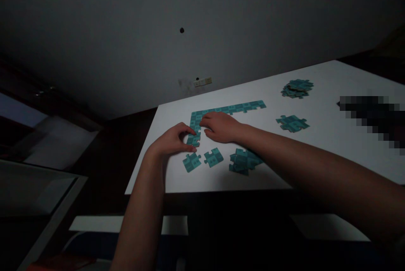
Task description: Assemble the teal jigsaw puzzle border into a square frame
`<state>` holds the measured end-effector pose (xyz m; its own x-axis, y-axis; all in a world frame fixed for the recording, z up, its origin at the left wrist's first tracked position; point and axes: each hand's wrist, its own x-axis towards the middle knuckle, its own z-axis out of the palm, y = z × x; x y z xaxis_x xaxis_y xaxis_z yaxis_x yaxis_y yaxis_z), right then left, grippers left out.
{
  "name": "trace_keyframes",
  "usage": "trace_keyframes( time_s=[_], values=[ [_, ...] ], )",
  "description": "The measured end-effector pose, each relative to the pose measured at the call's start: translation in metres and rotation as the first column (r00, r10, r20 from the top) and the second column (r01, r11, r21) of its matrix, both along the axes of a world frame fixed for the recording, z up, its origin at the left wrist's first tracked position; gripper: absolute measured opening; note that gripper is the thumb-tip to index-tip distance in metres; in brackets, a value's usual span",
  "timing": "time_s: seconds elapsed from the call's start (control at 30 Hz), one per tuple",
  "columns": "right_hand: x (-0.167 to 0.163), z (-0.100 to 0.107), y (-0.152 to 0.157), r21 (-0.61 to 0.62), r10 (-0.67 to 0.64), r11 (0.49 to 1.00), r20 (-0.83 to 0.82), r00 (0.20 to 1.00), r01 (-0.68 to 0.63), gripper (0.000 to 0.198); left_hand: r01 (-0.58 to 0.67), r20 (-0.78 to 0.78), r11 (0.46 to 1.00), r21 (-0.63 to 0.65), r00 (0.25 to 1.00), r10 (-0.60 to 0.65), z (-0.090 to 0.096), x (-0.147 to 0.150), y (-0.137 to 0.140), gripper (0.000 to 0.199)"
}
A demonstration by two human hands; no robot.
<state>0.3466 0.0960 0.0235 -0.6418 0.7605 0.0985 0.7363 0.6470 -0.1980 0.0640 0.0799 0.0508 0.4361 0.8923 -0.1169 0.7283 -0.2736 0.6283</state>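
Note:
On the white table (177, 182), joined teal jigsaw pieces form an L-shaped border (237, 108), with one arm along the far side and one down the left. My left hand (172, 140) grips a jigsaw puzzle piece (194, 139) at the lower end of the left arm, thumb at its near edge and fingers at its far edge. Just right of that arm rests my right hand (220, 127), fingers bent slightly apart, fingertips touching or close to the joined pieces. Two loose pieces, one left (191, 162) and one right (214, 157), lie nearer to me.
A small pile of pieces (243, 161) lies partly under my right forearm. Farther right are another group (292, 123) and a taller heap (297, 88). A pixelated dark object (370, 111) is at the right. Behind the table stands a wall with a socket strip (203, 82).

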Motion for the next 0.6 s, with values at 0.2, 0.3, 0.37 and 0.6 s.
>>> trace_keyframes(
  time_s=[0.2, 0.3, 0.37, 0.6],
  values=[
    [0.0003, -0.0001, -0.0008, -0.001, -0.002, 1.000, 0.005, 1.000, 0.002, 0.044, 0.000, -0.004, 1.000, 0.006, 1.000, 0.000, -0.0039, -0.0029, 0.0033, 0.051],
    [0.0008, -0.0003, -0.0011, 0.000, -0.002, 1.000, 0.001, 1.000, 0.002, 0.045, 0.006, 0.012, 1.000, 0.010, 1.000, -0.006, -0.0033, -0.0027, 0.0033, 0.052],
    [0.0010, -0.0003, -0.0008, 0.000, -0.004, 1.000, -0.001, 1.000, 0.004, 0.044, -0.007, 0.020, 1.000, -0.013, 1.000, 0.008, -0.0027, -0.0018, 0.0023, 0.051],
    [0.0010, -0.0026, 0.0019, -0.020, -0.006, 1.000, -0.021, 1.000, 0.005, 0.042, -0.084, -0.015, 0.996, -0.016, 0.996, 0.084, -0.0044, 0.0054, 0.0027, 0.052]
  ],
)
